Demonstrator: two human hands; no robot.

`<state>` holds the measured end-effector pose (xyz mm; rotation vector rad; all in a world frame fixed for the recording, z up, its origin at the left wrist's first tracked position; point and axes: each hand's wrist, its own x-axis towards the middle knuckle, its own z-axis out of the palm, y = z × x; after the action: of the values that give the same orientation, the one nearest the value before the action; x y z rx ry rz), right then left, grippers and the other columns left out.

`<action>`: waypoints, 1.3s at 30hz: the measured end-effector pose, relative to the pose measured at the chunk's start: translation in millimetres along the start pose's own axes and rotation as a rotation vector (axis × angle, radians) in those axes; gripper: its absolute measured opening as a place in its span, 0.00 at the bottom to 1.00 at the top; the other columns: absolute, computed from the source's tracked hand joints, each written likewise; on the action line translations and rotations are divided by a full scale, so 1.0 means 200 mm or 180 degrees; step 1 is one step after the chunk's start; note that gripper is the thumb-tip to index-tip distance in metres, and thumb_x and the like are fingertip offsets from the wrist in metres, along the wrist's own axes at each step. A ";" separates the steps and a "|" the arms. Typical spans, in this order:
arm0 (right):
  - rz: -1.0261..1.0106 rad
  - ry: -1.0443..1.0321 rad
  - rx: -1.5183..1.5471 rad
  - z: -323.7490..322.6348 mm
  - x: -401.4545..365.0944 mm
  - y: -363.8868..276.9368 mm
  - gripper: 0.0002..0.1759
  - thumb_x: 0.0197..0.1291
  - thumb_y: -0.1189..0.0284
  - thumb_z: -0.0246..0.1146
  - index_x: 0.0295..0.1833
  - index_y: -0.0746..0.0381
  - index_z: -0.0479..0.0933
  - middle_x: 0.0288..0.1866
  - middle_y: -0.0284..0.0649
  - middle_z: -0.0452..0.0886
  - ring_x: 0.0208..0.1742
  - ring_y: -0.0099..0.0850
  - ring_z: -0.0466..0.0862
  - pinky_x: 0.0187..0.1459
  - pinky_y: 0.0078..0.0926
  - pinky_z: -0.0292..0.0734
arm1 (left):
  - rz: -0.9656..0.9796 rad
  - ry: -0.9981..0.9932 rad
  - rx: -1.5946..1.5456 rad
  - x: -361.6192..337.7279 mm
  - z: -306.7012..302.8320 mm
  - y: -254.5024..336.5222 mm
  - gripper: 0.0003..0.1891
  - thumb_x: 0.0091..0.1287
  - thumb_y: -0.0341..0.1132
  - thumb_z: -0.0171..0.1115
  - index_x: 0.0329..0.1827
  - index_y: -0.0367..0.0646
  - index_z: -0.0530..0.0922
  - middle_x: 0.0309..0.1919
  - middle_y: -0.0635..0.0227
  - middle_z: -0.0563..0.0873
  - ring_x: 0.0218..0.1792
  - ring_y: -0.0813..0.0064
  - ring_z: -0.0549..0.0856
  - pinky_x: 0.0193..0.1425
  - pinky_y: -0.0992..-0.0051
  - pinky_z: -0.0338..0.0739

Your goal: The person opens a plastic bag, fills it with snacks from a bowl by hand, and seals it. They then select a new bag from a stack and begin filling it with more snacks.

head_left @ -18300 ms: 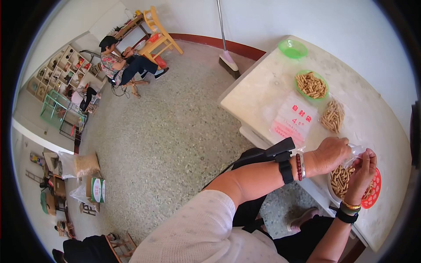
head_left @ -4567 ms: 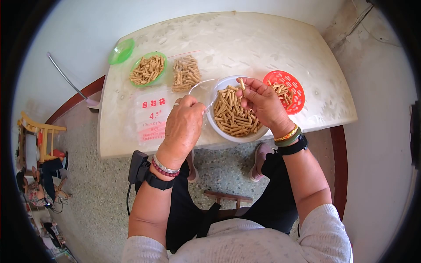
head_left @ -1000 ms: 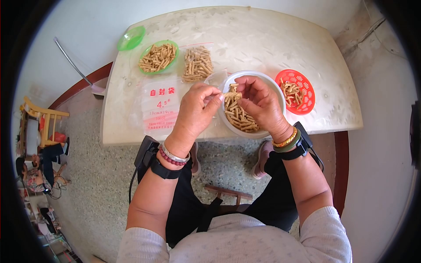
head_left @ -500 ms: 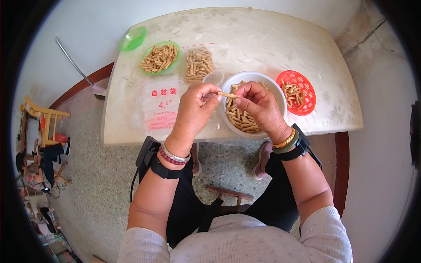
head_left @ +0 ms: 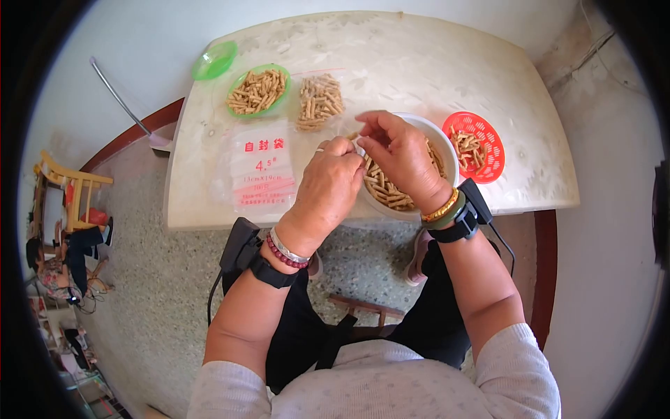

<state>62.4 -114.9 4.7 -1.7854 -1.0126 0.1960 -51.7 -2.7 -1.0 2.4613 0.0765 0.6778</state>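
Note:
My left hand (head_left: 331,180) is closed, its fingertips pinched beside the white bowl's left rim. A small end of a tan stick (head_left: 353,136) shows at those fingertips; the rest is hidden by the hands. My right hand (head_left: 401,152) arches over the bowl with thumb and forefinger apart, close to the left fingertips. Many short tan sticks (head_left: 388,195) fill the white bowl (head_left: 452,155) beneath the right hand. Left of my hands lies a clear zip bag with red print (head_left: 259,183), flat on the table.
Behind it are a clear bag packed with sticks (head_left: 320,103), a green plate of sticks (head_left: 257,91) and another green dish (head_left: 215,61). A red basket (head_left: 497,155) with sticks stands right of the bowl. A person (head_left: 52,269) sits far left by a wooden chair (head_left: 88,192).
Both hands held one stick between them before. My left hand has turned over and moved slightly right and down; my right thumb and forefinger have parted and shifted left.

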 end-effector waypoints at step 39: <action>0.0327 -0.0344 -0.2397 -0.04 0.04 0.40 0.12 0.60 0.76 0.54 0.48 0.62 0.78 0.46 0.51 0.82 0.48 0.48 0.83 0.50 0.43 0.78 | -0.0049 -0.0150 -0.0155 0.01 -0.01 -0.03 0.09 0.60 0.23 0.63 0.44 0.36 0.82 0.41 0.57 0.82 0.42 0.56 0.83 0.47 0.65 0.78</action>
<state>114.6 -123.4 -55.8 -2.5308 -1.1612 -0.0402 -50.6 4.6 -1.8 2.4261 0.0598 0.6076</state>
